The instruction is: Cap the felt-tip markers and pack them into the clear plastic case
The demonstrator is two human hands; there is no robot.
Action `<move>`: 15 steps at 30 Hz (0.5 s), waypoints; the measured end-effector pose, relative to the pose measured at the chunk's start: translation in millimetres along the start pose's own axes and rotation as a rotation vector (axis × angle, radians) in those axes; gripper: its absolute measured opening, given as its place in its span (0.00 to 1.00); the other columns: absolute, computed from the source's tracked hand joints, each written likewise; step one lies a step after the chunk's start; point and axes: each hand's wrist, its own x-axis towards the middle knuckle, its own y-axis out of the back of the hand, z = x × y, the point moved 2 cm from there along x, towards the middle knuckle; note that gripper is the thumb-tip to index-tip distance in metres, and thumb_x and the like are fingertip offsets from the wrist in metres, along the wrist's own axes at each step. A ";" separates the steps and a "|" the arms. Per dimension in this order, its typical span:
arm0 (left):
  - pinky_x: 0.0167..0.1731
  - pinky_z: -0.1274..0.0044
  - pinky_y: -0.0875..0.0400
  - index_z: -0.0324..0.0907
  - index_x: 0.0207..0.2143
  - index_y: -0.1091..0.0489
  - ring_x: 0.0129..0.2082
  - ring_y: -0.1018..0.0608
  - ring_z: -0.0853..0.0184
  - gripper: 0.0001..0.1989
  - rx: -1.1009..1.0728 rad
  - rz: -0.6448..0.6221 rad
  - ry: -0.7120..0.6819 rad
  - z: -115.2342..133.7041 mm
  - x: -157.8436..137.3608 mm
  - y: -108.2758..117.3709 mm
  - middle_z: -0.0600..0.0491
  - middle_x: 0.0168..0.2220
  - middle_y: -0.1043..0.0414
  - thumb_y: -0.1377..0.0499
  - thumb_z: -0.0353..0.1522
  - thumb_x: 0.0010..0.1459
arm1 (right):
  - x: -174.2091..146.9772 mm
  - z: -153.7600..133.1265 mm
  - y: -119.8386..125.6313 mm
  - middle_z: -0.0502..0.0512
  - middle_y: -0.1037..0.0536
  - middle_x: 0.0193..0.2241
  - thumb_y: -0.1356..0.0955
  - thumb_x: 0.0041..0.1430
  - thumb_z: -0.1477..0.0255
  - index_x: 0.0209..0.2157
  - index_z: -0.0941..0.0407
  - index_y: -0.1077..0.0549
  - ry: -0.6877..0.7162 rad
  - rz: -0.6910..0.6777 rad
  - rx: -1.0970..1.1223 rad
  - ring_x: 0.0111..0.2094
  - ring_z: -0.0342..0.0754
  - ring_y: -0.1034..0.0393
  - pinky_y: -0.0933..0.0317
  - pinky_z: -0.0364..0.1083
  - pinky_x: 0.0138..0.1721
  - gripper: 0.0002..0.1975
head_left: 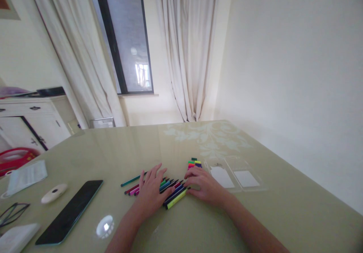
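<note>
A row of uncapped felt-tip markers (176, 198) in several colours lies side by side on the table, black tips pointing away from me. My left hand (151, 188) rests over the row with its fingers spread, hiding part of it. At the tip end, my right hand (205, 185) has bent fingers, with thumb and forefinger apart, touching or very near the tips. A teal marker (133, 180) lies at an angle on the left, partly behind my left fingers. Beyond my right hand sits a small cluster of coloured caps (194, 163), partly hidden by it.
A clear plastic case (238, 188) with white paper pieces lies right of my right hand. To the left are a dark phone (70, 211), a white oval object (54, 193), glasses (14, 214) and a face mask (27, 176). A wall borders the table's right side.
</note>
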 end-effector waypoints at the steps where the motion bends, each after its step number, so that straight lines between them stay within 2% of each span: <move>1: 0.68 0.48 0.61 0.49 0.62 0.34 0.67 0.37 0.51 0.28 -0.003 -0.014 0.003 -0.5 -0.4 0.9 0.47 0.69 0.40 0.41 0.45 0.61 | -0.2 1.2 0.7 0.54 0.22 0.45 0.27 0.61 0.70 0.41 0.51 0.19 0.003 0.008 0.005 0.49 0.50 0.30 0.38 0.49 0.56 0.07; 6: 0.69 0.50 0.61 0.49 0.62 0.34 0.68 0.37 0.53 0.27 -0.003 -0.044 0.010 4.2 -0.8 3.6 0.47 0.68 0.39 0.41 0.45 0.62 | -0.1 4.5 0.2 0.54 0.22 0.44 0.27 0.61 0.71 0.40 0.51 0.18 0.023 0.010 -0.001 0.48 0.50 0.29 0.37 0.49 0.53 0.05; 15: 0.69 0.51 0.60 0.47 0.61 0.33 0.68 0.37 0.53 0.27 -0.016 -0.006 0.003 8.6 -0.1 3.3 0.46 0.67 0.38 0.41 0.46 0.62 | -0.4 5.3 1.5 0.54 0.22 0.43 0.26 0.60 0.70 0.39 0.51 0.17 0.015 0.003 -0.003 0.48 0.50 0.29 0.37 0.49 0.53 0.05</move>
